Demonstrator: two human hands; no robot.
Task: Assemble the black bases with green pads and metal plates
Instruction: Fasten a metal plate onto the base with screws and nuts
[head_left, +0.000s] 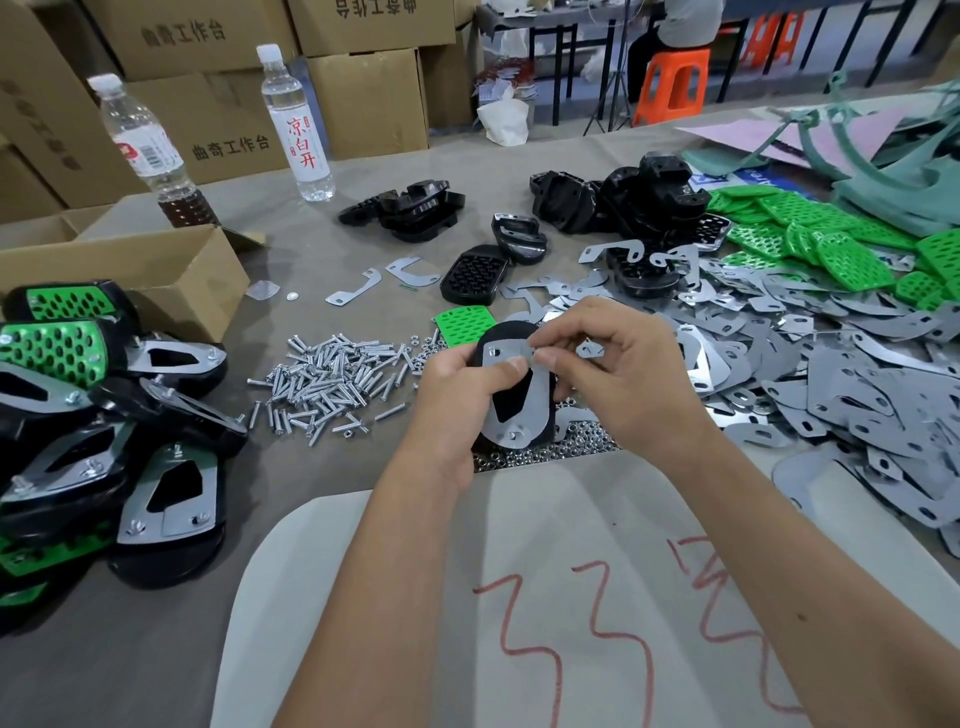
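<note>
Base (511, 395) upright, long axis near-far, plate (519, 364) facing up; left hand (457, 395) grips it, right hand (618, 364) pinches plate's far end.

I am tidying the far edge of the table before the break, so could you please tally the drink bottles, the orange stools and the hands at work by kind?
Drink bottles: 2, one with dark liquid and one clear.
Orange stools: 1.
Hands: 2, left hand and right hand, both on the black base.
Total: 5
</note>
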